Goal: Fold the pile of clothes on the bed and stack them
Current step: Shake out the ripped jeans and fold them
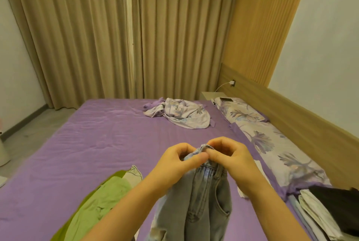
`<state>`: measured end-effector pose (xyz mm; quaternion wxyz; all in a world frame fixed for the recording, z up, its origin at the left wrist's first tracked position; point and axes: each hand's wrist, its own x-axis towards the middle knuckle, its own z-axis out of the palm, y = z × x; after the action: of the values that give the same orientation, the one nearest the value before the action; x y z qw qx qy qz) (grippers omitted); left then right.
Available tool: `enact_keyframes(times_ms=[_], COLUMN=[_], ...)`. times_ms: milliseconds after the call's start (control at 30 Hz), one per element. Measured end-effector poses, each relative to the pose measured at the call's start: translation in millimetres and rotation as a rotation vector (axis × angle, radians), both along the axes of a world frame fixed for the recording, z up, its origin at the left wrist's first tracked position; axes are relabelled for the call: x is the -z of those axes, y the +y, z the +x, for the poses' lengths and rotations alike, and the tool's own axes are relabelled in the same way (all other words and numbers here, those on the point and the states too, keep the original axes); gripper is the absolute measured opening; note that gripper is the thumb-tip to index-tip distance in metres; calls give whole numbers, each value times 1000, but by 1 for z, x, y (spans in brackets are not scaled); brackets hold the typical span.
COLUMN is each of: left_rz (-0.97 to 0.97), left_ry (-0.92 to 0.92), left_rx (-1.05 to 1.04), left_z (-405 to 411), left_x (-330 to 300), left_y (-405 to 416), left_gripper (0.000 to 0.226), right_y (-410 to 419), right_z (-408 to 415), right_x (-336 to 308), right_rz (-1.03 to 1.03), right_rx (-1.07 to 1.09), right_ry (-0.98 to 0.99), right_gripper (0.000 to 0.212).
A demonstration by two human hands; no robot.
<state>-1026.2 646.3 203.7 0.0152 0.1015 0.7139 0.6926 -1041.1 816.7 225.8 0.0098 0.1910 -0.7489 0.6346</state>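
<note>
A pair of light blue jeans (202, 200) hangs in front of me above the purple bed (93, 139). My left hand (180, 161) and my right hand (229, 155) pinch its waistband close together, thumbs nearly touching. To the lower left lies a green garment (101, 200) with a pale cloth (134, 174) beside it. A stack of folded clothes (326, 209), white and black, sits at the lower right. The jeans' legs run out of view at the bottom.
A crumpled floral sheet (180, 113) lies at the far side of the bed. Floral pillows (258, 130) line the wooden headboard (303, 116) on the right, with a phone (226, 99) on the far one. Beige curtains (136, 36) hang behind.
</note>
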Motion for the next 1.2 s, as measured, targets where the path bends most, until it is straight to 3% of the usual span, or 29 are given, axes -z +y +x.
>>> enact_keyframes(times_ms=[133,267,333,400,600,767,867,1000,1200], left_rz=[-63,5,61,96,170,165,117,-129,-387], left_ry=[1,-33,-62,-88,-182,-175,-80,35,25], left_rx=[18,56,101,147,156,184,203,157,49], left_z=[-8,-17,-20,-24,-32,-44,-53,-74,-121], left_x=[14,26,30,33,35,33,31,32,57], left_y=[-11,-24,-29,-34,-36,-36,-45,-70,-101], left_gripper=[25,4,3,16,43,18,14,20,11], right_y=[-8,-22,-28,-32,-37,-28,-10,24,55], right_z=[-8,-9,-11,-12,-27,-42,-51,-65,-92], right_x=[8,24,28,30,32,31,36,55,87], right_rz=[-39,-10,-47,-100,-69,-31,91,360,548], right_rx=[-9,31,62,47,34,-34,-121,-207,-268], right_ry=[-145,-130,-137,-154,-123,-107,-85,-95,-277], right_gripper=[17,15,26,32,24,30,31,34,48])
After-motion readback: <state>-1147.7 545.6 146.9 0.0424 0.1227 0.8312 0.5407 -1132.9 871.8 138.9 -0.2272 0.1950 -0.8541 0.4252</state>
